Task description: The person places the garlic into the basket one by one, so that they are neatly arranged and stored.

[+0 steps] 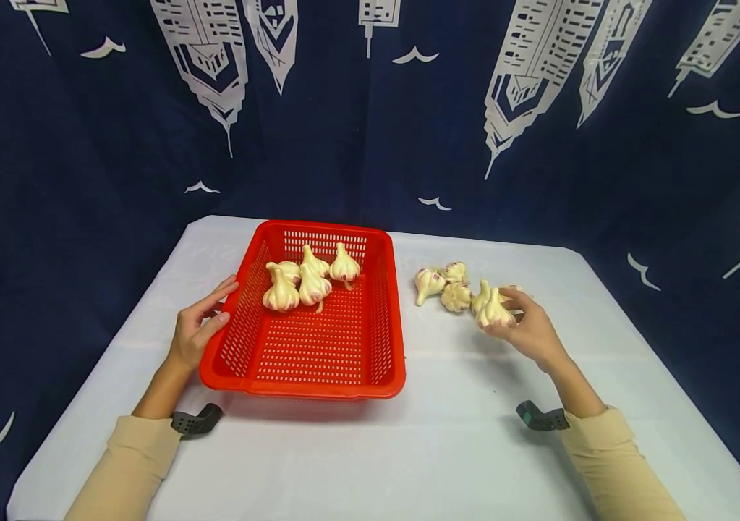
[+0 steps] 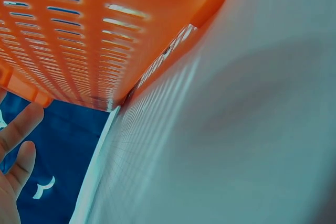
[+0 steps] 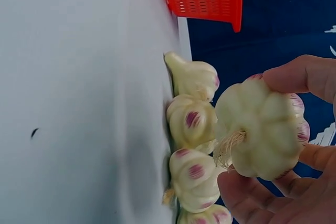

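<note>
My right hand [image 1: 529,329] pinches a garlic bulb [image 3: 257,129] between thumb and fingers, its root end showing in the right wrist view. Right behind it on the table lie several more garlic bulbs [image 1: 456,297] in a loose cluster. A red perforated plastic basket [image 1: 317,391] stands left of them, with several garlic bulbs [image 1: 314,286] grouped toward its far left part. At the basket's left rim my left hand [image 1: 197,325] rests with fingers extended along the outside. The left wrist view shows those fingers [image 2: 21,129] beside the slotted basket wall.
The white-covered table [image 1: 448,449] carries the basket and the garlic. A dark blue curtain [image 1: 356,145] printed with white buildings and birds hangs behind and around it. Black bands [image 1: 197,420] sit at both wrists.
</note>
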Demonstrator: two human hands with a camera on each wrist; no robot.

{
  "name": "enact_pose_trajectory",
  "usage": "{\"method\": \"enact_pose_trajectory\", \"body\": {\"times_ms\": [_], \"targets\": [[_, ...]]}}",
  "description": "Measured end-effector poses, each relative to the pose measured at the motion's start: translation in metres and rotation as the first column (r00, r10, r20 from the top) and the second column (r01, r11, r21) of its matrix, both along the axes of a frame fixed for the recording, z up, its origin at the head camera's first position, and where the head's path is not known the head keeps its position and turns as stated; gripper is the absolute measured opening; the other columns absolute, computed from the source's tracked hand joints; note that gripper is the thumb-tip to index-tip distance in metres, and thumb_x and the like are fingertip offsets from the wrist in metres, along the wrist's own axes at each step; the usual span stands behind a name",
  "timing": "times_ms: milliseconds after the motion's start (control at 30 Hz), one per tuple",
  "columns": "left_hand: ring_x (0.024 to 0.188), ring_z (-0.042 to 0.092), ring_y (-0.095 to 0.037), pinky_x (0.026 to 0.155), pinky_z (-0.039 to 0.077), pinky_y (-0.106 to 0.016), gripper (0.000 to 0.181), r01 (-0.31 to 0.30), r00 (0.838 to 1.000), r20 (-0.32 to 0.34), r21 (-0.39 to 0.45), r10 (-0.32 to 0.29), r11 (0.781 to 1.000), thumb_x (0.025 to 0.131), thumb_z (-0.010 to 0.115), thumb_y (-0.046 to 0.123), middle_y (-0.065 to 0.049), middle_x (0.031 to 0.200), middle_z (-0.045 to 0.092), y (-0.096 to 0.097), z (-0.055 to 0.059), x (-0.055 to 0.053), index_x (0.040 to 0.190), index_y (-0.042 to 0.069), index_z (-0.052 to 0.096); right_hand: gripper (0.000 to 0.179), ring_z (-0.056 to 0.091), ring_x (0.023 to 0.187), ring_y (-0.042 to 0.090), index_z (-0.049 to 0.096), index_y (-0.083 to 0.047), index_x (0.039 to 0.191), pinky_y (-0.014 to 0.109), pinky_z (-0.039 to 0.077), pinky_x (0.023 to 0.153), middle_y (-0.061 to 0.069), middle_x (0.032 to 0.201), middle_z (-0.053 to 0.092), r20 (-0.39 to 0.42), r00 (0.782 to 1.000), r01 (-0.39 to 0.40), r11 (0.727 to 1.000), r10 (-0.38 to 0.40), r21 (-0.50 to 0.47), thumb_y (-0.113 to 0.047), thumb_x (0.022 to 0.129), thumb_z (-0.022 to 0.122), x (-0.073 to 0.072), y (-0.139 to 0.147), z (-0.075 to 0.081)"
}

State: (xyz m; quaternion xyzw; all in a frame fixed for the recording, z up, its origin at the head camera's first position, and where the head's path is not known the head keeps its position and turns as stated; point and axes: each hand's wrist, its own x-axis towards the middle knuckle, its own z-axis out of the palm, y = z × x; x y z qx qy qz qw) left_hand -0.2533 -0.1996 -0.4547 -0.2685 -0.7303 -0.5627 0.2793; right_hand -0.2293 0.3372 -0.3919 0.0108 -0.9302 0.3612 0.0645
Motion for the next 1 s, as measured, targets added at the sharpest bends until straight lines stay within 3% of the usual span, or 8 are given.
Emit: {"method": "enact_pose_trajectory", "body": {"times_ms": [500, 767, 1000], "targets": [[0.095, 0.061, 0.001, 0.070, 0.042, -0.018, 0.048, -0.013, 1.000, 0.019, -0.014, 0.013, 1.000, 0.083, 0.052, -0.001, -0.025, 0.139, 0.053, 0.001, 0.001, 0.002, 0.129, -0.007, 0.061, 0.080, 0.044, 0.125, 0.051, 0.033, 0.004, 0.149, 0.058, 0.047, 0.093, 0.032, 0.137, 0.044, 0.011, 0.990, -0.142, 0.990, 0.142, 0.015, -0.003, 0.081, 0.075, -0.009, -0.028, 0.020], [0.088, 0.060, 0.000, 0.070, 0.042, -0.018, 0.047, -0.014, 1.000, 0.021, -0.008, 0.014, 1.000, 0.083, 0.051, -0.002, -0.027, 0.138, 0.053, 0.002, 0.001, 0.001, 0.128, -0.009, 0.061, 0.080, 0.046, 0.125, 0.050, 0.036, 0.000, 0.149, 0.054, 0.049, 0.091, 0.031, 0.137, 0.046, -0.008, 0.985, -0.172, 0.985, 0.172, 0.014, -0.005, 0.080, 0.077, -0.015, -0.046, 0.033], [0.088, 0.061, -0.001, 0.069, 0.043, -0.018, 0.047, -0.009, 1.000, 0.028, -0.007, 0.009, 1.000, 0.084, 0.052, 0.000, -0.023, 0.139, 0.053, 0.001, 0.001, 0.002, 0.129, -0.006, 0.061, 0.076, 0.051, 0.121, 0.044, 0.043, 0.001, 0.142, 0.037, 0.051, 0.082, 0.027, 0.136, 0.049, -0.062, 0.973, -0.224, 0.973, 0.221, -0.059, -0.002, 0.076, 0.079, -0.019, -0.056, 0.039]]}}
